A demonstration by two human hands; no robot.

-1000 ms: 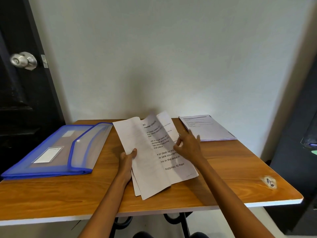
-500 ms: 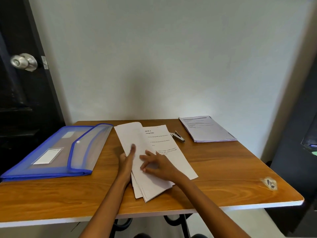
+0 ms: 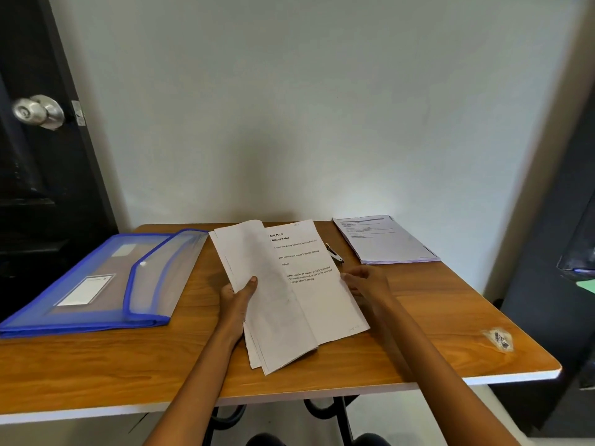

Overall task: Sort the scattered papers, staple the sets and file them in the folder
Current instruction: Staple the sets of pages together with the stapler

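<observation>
A set of white printed papers [image 3: 289,294] lies in the middle of the wooden table [image 3: 434,320], folded open like a booklet. My left hand [image 3: 236,296] holds the turned-back pages at their left edge, thumb on top. My right hand [image 3: 363,280] pinches the right edge of the flat printed sheet. A small stapler [image 3: 335,252] lies just beyond that sheet, partly hidden by it. A second stack of papers [image 3: 386,241] sits at the back right. The blue translucent folder [image 3: 96,281] lies at the left with its flap open.
The table stands against a pale wall. A dark door with a round metal knob [image 3: 40,111] is at the far left. A dark object [image 3: 579,259] stands off the table's right side. A worn sticker [image 3: 499,339] marks the right front corner.
My right hand has moved from the middle of the pages to the right edge of the flat sheet. The turned-back pages have lifted slightly under my left thumb.
</observation>
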